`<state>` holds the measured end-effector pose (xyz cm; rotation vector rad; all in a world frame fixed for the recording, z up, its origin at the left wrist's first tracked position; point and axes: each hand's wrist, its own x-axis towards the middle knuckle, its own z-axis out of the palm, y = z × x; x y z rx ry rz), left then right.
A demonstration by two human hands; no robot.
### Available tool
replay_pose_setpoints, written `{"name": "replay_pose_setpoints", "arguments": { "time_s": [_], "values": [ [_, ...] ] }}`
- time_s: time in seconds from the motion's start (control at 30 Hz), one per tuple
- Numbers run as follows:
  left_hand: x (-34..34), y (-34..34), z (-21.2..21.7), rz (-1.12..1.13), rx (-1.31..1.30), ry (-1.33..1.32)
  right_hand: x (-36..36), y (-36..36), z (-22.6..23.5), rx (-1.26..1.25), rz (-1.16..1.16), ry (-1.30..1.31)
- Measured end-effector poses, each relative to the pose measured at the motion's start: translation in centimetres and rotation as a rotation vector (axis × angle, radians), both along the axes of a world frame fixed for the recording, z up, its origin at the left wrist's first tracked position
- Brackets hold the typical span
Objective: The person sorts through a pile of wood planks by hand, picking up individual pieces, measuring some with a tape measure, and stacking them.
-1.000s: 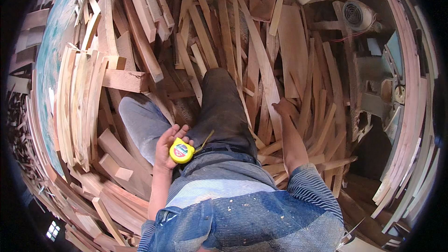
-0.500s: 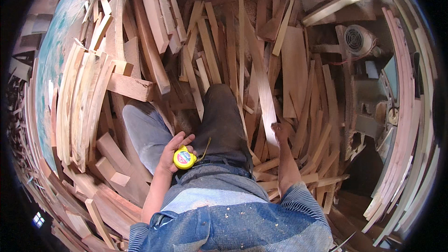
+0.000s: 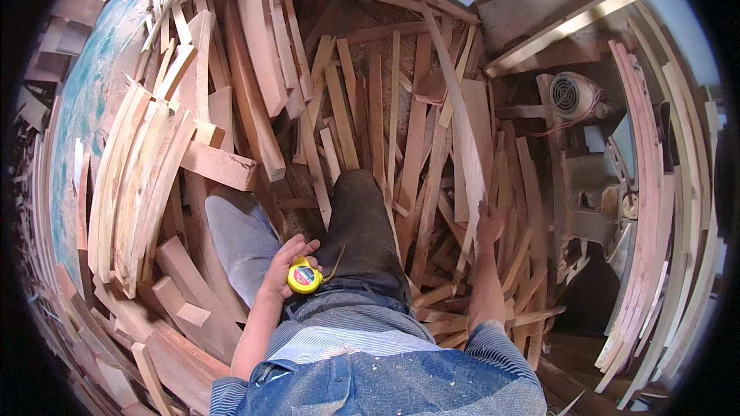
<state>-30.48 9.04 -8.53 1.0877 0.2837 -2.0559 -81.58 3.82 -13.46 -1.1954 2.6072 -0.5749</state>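
A yellow tape measure (image 3: pixel 304 276) with a strap rests in my left hand (image 3: pixel 280 263), whose fingers curl round it over my lap. The strap (image 3: pixel 338 260) hangs off its right side. Out to the right, my right hand (image 3: pixel 489 225) grips the near part of a long, narrow wooden board (image 3: pixel 467 135). That board slants away toward the far middle, above other strips lying on the floor. My right fingers are partly hidden behind its edge.
Many loose wooden strips (image 3: pixel 347 119) cover the floor ahead. At left, a stack of pale curved pieces (image 3: pixel 127 192) stands beside thick blocks (image 3: pixel 220 163). A motor (image 3: pixel 572 96) and machine frame are at right, with long planks (image 3: pixel 644 208) beyond.
My right hand has moved right with the board, which now reaches farther across the wood ahead. My left hand keeps the tape measure over my lap. The view has tipped up slightly.
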Motion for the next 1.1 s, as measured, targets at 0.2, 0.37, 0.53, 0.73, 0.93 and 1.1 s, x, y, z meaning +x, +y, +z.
{"name": "replay_pose_setpoints", "arguments": {
  "time_s": [0.2, 0.37, 0.53, 0.73, 0.93, 1.1],
  "values": [
    [-1.1, -2.0, 0.7, -0.223, -0.174, -0.130, -1.1, 5.6, 2.2, -0.170, 0.183, 0.107],
    [-3.2, -3.8, 0.1, -0.455, -0.532, -0.233, 3.6, 6.0, 9.1, -0.406, 0.248, 0.103],
    [-6.1, -9.2, 9.7, -0.553, -0.802, -0.296, 14.7, -0.7, 17.6, -0.550, 0.336, -0.516],
    [-3.7, -11.6, 12.9, -0.215, -1.189, -0.442, 27.3, -5.4, 23.1, -0.304, 0.813, -0.763],
    [3.3, -10.7, 11.8, 0.076, -0.889, -0.544, 22.6, -3.4, 19.8, 0.380, 0.810, -0.637],
    [8.8, -13.0, 13.8, -0.115, -0.930, -0.801, 23.3, -0.5, 18.3, 0.250, 0.747, -0.849]
  ]
}}
